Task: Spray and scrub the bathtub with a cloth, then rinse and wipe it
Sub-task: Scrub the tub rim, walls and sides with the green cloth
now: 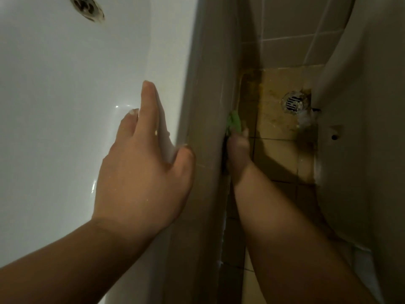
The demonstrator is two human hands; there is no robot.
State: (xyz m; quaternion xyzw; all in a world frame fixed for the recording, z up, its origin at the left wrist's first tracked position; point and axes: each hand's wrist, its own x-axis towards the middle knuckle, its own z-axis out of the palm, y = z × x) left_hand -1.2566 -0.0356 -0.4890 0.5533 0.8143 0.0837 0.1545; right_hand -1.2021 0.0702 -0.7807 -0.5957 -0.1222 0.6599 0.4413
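Looking down along the bathtub rim, notes running left to right from that rim.

Tub drain [88, 7]: round metal fitting, far up the basin, well left of the rim.

Bathtub [65, 84]: white, glossy basin fills the left side; small highlights and what look like wet specks on the surface near the rim.

Left hand [142, 172]: lies flat on the inner slope of the basin, just left of the rim; fingers straight and relaxed, thumb spread out and touching the rim's edge. It holds nothing.

Bathtub rim [210, 84]: broad band in shadow, running from top to bottom through the middle of the view.

Cloth [234, 122]: green, bunched, pressed against the tub's outer side just right of the rim; only a small part shows above the fingers.

Right hand [237, 148]: down beside the tub's outer wall, right of the rim, fingers curled round the cloth, gripping it. Fingertips mostly hidden in shadow.

Floor [276, 150]: yellowish tiles with dark grout and stains, right of the rim and below it.

Floor drain [292, 104]: round metal grate set in the tiles, well right of the rim, with pale residue just beside it.

White fixture [350, 150]: large curved pale body at the far right edge; what it is cannot be told for certain.
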